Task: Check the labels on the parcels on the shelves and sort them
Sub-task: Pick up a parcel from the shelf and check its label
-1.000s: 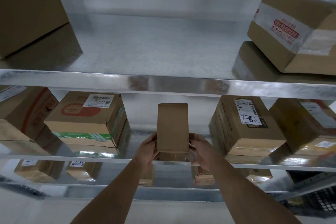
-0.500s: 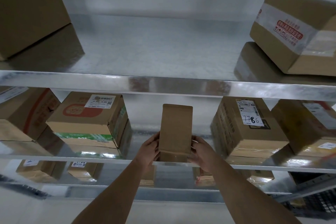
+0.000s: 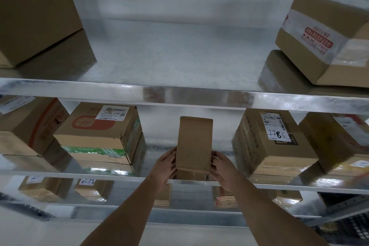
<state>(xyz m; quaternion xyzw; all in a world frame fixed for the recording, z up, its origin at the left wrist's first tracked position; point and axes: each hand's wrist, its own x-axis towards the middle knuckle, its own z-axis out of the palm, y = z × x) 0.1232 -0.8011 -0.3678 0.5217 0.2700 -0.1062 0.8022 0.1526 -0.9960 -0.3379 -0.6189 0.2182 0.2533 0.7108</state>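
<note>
A small plain brown parcel [image 3: 194, 144] stands upright near the front edge of the middle shelf [image 3: 127, 176]. My left hand [image 3: 164, 166] grips its left side and my right hand [image 3: 222, 167] grips its right side. The face turned to me carries no label. To its left sits a parcel with a red print and a white barcode label [image 3: 99, 132]. To its right sits a parcel with a label hand-marked "7786" [image 3: 271, 142].
The top shelf [image 3: 179, 88] holds a large brown box [image 3: 34, 22] at the left and a taped box [image 3: 327, 40] at the right, with bare metal between. More parcels stand at both ends of the middle shelf and on the lower shelf [image 3: 93, 187].
The small parcel has shifted slightly right between my hands and stands about the same height; my hands keep their hold on its sides.
</note>
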